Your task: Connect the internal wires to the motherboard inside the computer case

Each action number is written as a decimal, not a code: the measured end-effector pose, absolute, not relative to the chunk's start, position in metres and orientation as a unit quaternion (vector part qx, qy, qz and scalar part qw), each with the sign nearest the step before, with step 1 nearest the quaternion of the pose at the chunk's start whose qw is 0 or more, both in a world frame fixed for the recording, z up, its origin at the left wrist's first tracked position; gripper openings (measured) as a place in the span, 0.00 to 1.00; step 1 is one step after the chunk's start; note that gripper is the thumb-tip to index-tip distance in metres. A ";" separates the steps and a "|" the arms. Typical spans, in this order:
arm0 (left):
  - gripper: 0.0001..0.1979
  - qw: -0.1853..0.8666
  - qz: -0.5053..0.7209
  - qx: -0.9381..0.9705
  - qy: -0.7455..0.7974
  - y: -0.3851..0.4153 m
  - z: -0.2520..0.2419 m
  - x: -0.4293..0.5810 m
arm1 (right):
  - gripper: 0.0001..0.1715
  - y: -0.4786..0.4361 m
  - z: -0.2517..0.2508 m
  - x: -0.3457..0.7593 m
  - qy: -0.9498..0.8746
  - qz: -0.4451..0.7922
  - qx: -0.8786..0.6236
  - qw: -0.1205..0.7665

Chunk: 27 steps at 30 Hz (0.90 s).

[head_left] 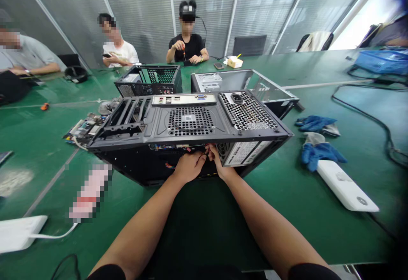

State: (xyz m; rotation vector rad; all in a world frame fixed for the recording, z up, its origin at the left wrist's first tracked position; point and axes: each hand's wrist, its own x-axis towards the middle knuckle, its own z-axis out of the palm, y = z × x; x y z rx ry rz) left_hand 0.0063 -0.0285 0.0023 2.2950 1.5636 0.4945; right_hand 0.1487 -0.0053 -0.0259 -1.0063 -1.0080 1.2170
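Note:
A black computer case (146,131) lies in front of me with its rear panel facing up and its open side toward me. Both my hands reach into that open side, beside the labelled power supply (244,153). My left hand (190,166) is closed, its thumb and fingers pressed together below the edge of the circuit board. Close against it, my right hand (217,157) pinches with its fingertips next to the power supply. Whatever lies between the fingers is too small and dark to name. Thin coloured wires (170,165) show left of my left hand.
Behind stand two more open cases (149,78) (274,89). Circuit boards (86,129) lie at left; blue gloves (318,144), a white power bank (346,184) and a black cable (376,114) at right. Several people sit across the green table (204,229), one holding a screwdriver (184,51).

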 end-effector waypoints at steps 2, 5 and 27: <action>0.18 0.164 0.183 0.804 0.542 -0.029 0.002 0.006 | 0.25 -0.005 -0.027 0.149 -0.436 0.526 -0.422 0.595; 0.18 0.166 0.187 0.805 0.538 -0.028 0.001 0.005 | 0.25 -0.004 -0.028 0.149 -0.435 0.528 -0.418 0.598; 0.18 0.127 0.134 0.805 0.563 -0.029 0.002 0.008 | 0.28 -0.005 -0.029 0.149 -0.439 0.506 -0.460 0.582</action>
